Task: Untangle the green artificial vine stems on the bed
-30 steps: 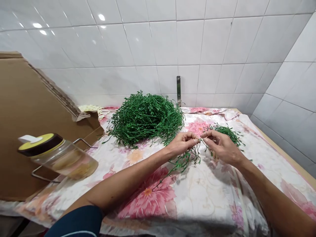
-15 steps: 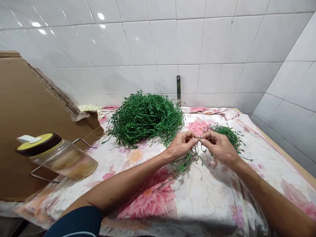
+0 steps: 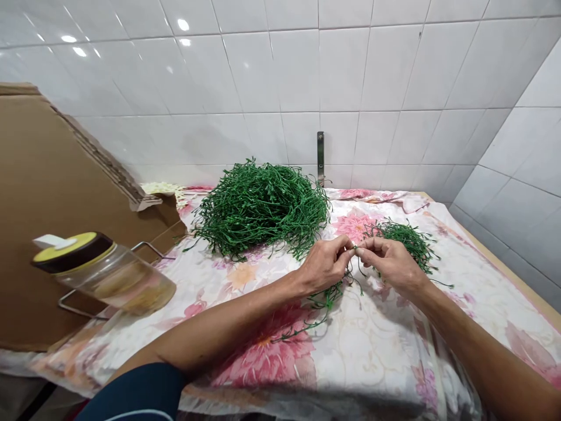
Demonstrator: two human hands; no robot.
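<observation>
My left hand [image 3: 326, 264] and my right hand [image 3: 388, 257] meet over the table, fingertips almost touching. Both pinch a thin green artificial plant stem [image 3: 355, 248] between thumb and forefinger; most of it is hidden by the fingers. Under my left hand, loose green stems [image 3: 326, 299] with small bud-like tips hang down and lie on the cloth. A large heap of the same stems [image 3: 263, 207] sits beyond my left hand. Just behind my right hand lies a smaller pile of stems [image 3: 409, 242].
A floral tablecloth [image 3: 377, 345] covers the table. At the left stand a clear jar [image 3: 131, 283] with a yellow-and-brown lid, partly filled with liquid, and a large cardboard box [image 3: 65, 193]. White wall tiles [image 3: 298, 70] rise behind, with a metal bracket [image 3: 321, 158] near the table's back edge.
The whole view has shifted slightly, so things appear a little further right. My hands stay together at the same spot, still pinching, with only small finger movement.
</observation>
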